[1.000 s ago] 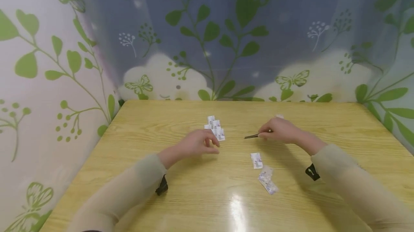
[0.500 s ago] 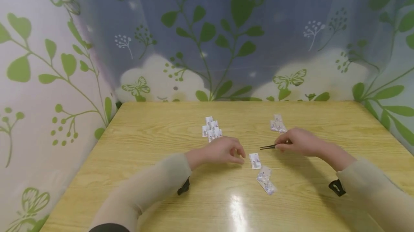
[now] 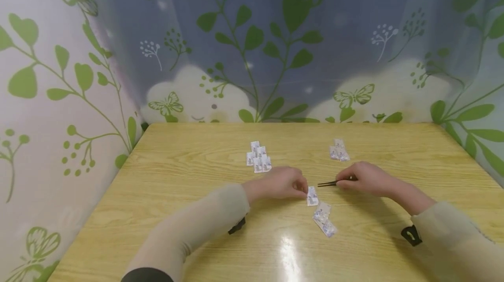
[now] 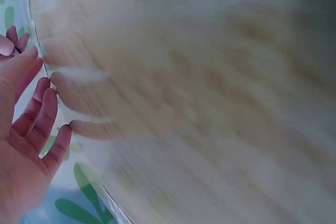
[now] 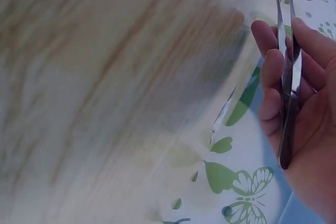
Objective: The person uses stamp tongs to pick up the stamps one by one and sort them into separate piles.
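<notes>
While the right hand [image 3: 368, 179] grips slim, silvery metal tweezers [image 5: 286, 140], the left hand [image 3: 284, 182], its pinch unclear, touches a small white rectangular packet [image 3: 313, 197] lower right of centre.

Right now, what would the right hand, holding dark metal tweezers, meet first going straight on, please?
Likely the small white rectangular piece, or the left hand beside it if the tweezers sit higher; depth is unclear.

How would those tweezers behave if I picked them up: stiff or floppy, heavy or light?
The tweezers shine like metal, so they're probably stiff. They fork with a gap between, suggesting they might spring back if squeezed. Slender in the right hand, they are likely light.
</notes>
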{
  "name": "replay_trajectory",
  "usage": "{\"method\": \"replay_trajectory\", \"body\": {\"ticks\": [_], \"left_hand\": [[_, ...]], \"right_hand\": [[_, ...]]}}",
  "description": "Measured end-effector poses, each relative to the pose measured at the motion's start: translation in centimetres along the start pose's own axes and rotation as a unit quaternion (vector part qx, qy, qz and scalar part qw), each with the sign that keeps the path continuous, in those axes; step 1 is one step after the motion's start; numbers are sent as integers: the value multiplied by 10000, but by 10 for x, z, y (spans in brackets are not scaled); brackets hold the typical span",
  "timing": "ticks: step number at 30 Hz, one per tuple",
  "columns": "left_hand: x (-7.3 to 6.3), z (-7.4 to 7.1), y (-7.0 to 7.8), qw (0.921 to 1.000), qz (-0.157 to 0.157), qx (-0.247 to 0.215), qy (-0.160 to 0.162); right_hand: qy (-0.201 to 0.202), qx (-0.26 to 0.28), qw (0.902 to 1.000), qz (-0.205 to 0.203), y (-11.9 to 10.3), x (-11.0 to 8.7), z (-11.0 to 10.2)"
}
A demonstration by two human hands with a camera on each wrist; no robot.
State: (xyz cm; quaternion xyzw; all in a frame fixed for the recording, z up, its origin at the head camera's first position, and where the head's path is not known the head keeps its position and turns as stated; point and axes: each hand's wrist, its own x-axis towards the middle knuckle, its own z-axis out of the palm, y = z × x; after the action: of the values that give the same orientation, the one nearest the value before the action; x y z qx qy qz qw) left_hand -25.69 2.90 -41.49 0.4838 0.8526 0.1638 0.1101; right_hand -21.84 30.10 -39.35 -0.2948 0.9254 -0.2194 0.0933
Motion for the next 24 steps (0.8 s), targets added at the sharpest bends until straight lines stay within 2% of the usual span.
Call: {"method": "replay_trajectory", "body": {"ticks": [7, 12, 17, 24], "left_hand": [[4, 4, 2, 9996, -238, 132, 94], [4, 4, 5, 9991, -395, 137, 108], [3, 3, 8, 9987, -492, 107, 71], [3, 3, 8, 9984, -552, 103, 102]], "right_hand": [[56, -76, 9997, -229, 1, 7, 4], [-107, -33, 9993, -368, 0, 13, 3], [-394, 299, 9985, -252, -1, 15, -1], [-477, 492, 9976, -84, 0, 12, -1]]}}
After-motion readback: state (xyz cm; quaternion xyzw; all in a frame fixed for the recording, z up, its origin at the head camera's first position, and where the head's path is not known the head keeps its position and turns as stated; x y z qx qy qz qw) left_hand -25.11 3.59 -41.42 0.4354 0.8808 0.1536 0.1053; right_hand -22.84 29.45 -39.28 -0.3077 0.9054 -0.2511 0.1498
